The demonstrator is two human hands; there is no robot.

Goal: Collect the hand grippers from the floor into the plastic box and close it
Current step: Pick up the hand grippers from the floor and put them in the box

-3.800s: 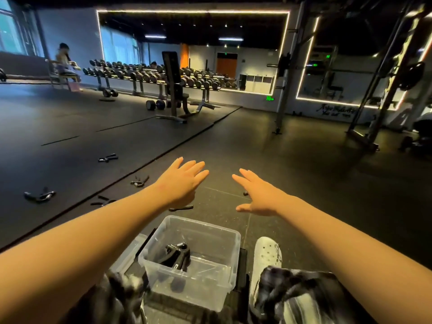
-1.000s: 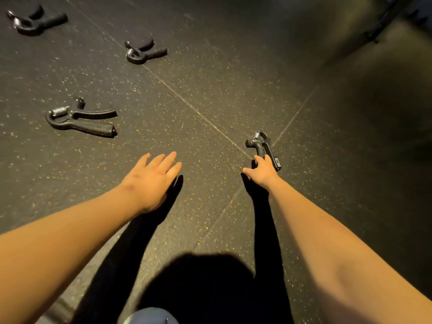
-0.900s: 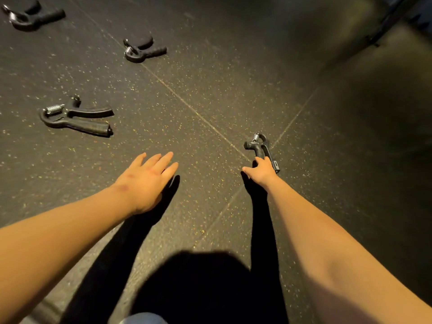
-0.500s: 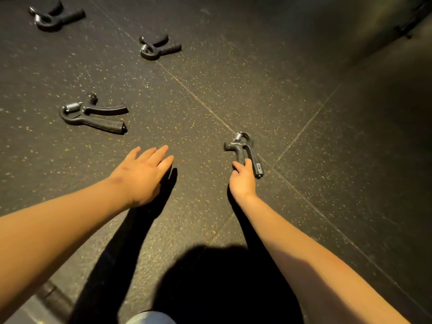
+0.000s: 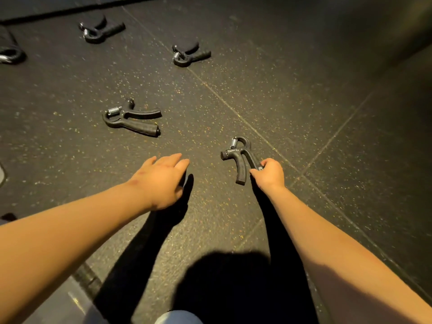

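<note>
Since half a second ago the right hand [image 5: 268, 174] has slid to the right side of the nearest hand gripper [image 5: 239, 160] and closed. Its fingers [image 5: 266, 163] and thumb now curl round the end of the right handle, where before only fingertips touched the handle ends. This gripper has its spring and looped head pointing far and its two handles pointing near, and the left handle is free. It seems to lie on the floor [image 5: 304, 101], though the view does not settle whether it is lifted.

Just left of it, not touching, the left hand [image 5: 163, 178] hovers palm down with its fingers relaxed and close together, holding nothing. Its shadow falls on the floor beside it.

Farther left, a second hand gripper [image 5: 131, 119] lies flat with its handles pointing right. A third hand gripper [image 5: 190, 54] lies beyond it, close to a pale seam. A fourth hand gripper [image 5: 100, 31] sits at the far left, and a fifth hand gripper [image 5: 10, 54] is cut off by the left edge. All four are well apart from both hands. The floor is dark speckled rubber, and the person's shadow darkens the near part.
</note>
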